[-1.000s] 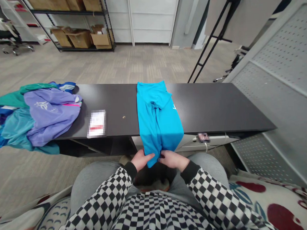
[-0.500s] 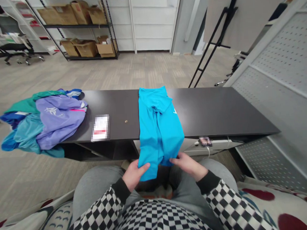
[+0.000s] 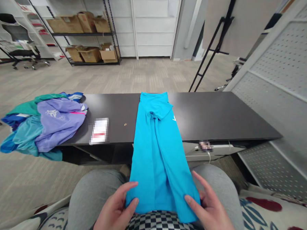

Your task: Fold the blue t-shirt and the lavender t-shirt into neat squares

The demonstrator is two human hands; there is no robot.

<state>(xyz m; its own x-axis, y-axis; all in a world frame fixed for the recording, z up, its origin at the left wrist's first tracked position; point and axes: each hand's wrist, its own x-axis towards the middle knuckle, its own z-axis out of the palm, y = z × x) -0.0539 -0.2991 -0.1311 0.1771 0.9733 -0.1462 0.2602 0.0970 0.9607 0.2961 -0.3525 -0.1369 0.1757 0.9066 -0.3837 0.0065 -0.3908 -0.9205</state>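
Note:
A bright blue garment [image 3: 157, 152] stretches from the far edge of the dark table [image 3: 215, 118] down to my lap. My left hand [image 3: 114, 213] pinches its near left corner between thumb and fingers. At the near right corner, my right hand [image 3: 212, 211] grips the cloth with the thumb on top. The fabric is pulled taut and flat between the table and my hands. I sit with grey-trousered knees on either side of it.
A heap of purple, teal and blue clothes [image 3: 43, 124] overhangs the table's left end. A small white card [image 3: 99, 131] lies on the table. Shelving with cardboard boxes [image 3: 87, 32] stands at the back; a perforated grey panel [image 3: 283, 98] is at the right.
Both hands have pulled the garment's near end toward my lap, stretching it out long. The hands have moved apart to its corners.

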